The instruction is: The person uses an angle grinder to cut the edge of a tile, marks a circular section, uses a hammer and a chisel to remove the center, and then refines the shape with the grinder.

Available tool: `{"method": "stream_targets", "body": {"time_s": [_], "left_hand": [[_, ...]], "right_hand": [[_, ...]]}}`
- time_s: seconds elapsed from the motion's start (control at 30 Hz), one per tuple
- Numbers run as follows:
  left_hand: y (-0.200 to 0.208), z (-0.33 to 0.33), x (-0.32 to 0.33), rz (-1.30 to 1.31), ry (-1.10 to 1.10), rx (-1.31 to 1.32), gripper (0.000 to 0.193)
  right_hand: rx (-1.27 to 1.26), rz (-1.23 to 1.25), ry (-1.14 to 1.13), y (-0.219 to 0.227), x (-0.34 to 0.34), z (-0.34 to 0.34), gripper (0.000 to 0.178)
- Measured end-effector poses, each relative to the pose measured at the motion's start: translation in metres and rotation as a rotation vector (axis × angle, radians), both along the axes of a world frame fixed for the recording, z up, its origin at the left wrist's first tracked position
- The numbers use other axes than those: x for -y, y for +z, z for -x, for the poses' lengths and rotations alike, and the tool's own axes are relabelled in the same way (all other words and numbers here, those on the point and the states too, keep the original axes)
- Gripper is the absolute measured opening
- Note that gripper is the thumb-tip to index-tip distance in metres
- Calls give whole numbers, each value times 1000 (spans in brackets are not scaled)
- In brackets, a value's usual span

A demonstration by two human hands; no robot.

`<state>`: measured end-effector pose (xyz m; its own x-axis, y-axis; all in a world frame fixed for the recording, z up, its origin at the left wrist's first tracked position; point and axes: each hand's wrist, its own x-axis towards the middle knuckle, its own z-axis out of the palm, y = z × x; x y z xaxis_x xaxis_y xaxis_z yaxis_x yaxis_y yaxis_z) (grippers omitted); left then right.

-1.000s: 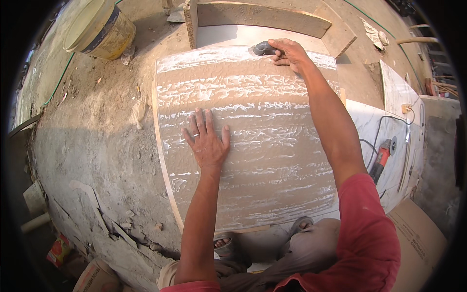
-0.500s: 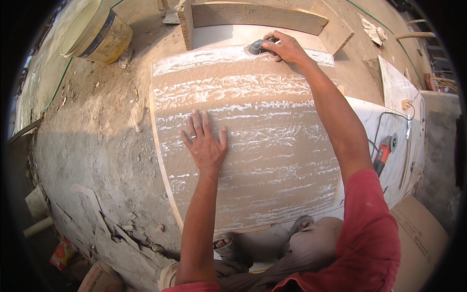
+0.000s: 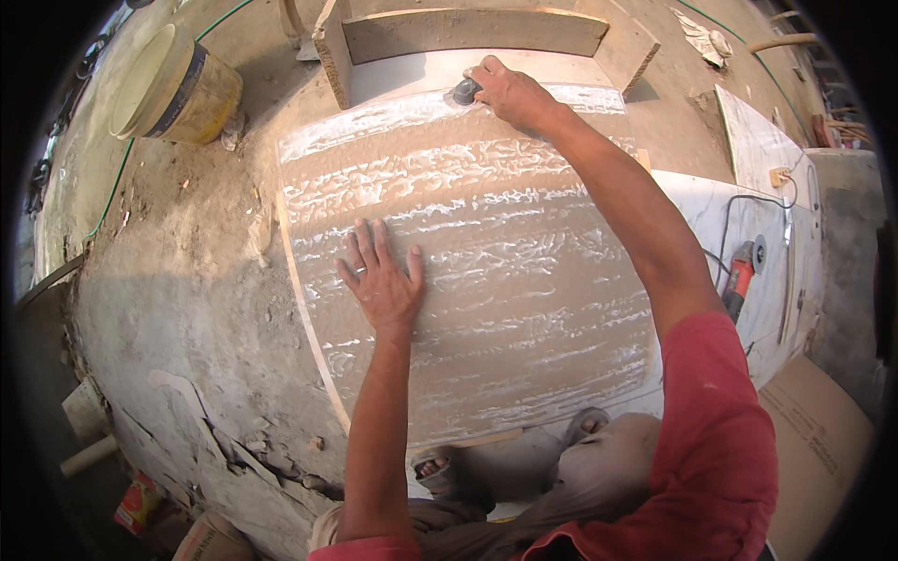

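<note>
A large brown slab with raised white streaks across its face lies in front of me. My left hand rests flat on its left part, fingers spread, a ring on one finger. At the far edge, my right hand is closed on a small dark rounded hand tool, pressed against the white-coated strip there. The fingers partly cover that tool, and its underside is hidden.
Wooden boards form a frame beyond the slab. A dirty bucket stands far left on dusty ground. To the right, a red angle grinder with a cord lies on white marbled panels. Cardboard is near right.
My right hand has slid a little left along the far edge with the dark tool. My left hand stays on the slab. The whole view has shifted slightly.
</note>
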<state>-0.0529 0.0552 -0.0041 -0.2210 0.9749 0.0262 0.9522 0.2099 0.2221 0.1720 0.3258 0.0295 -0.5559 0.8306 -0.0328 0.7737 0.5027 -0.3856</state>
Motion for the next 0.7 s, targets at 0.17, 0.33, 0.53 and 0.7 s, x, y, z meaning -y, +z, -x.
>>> {"method": "stream_targets", "body": {"time_s": [0.17,0.33,0.53,0.7], "left_hand": [[0,-3,-1,2,-2,18,68],[0,-1,1,5,2,-3,67],[2,-3,0,-6,-3,9,66],[2,-1,0,-5,-2,4,66]], "right_hand": [[-17,-108,-117,-14,9,4,26],[96,-127,39,-6,1,5,33],[-41,-18,-14,-4,0,-1,31],[38,29,-47,1,2,6,31]]}}
